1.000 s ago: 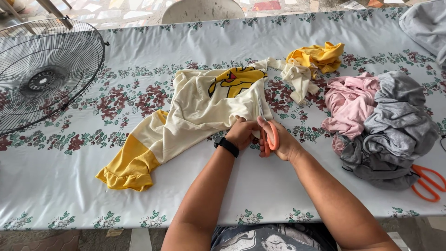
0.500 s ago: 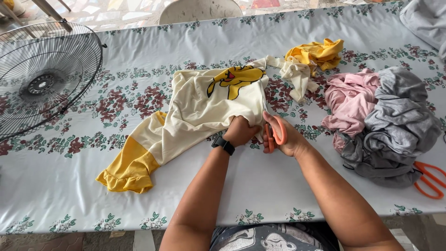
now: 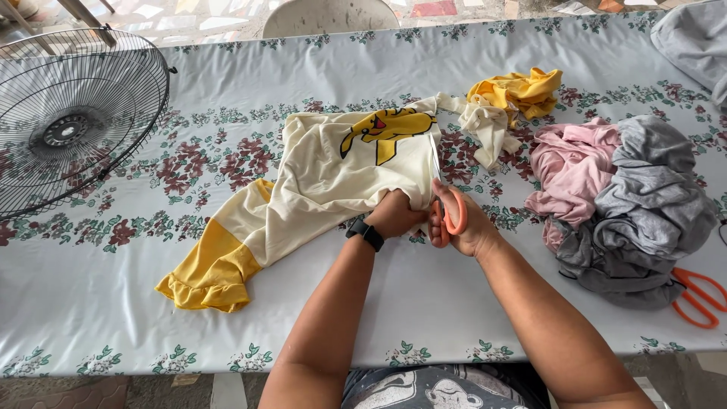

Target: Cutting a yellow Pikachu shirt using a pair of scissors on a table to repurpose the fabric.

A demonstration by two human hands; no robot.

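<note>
A cream shirt [image 3: 333, 174] with a yellow cartoon print and a yellow sleeve lies spread on the floral tablecloth [image 3: 227, 83]. My left hand [image 3: 397, 214], with a black watch on the wrist, grips the shirt's near edge. My right hand [image 3: 463, 226] holds orange-handled scissors [image 3: 451, 212], their blades pointing away along the shirt's right edge into the cloth. Cut-off cream and yellow pieces [image 3: 507, 102] lie just beyond the shirt.
A pile of pink and grey clothes [image 3: 628, 197] sits at the right, with a second pair of orange scissors [image 3: 700, 297] beside it. A fan's wire guard [image 3: 68, 121] lies at the left. More grey cloth [image 3: 697, 42] is at the far right corner. A white chair [image 3: 329, 15] stands behind the table.
Both hands and the scissors have crept a little forward along the shirt's right edge. The shirt has barely shifted.
</note>
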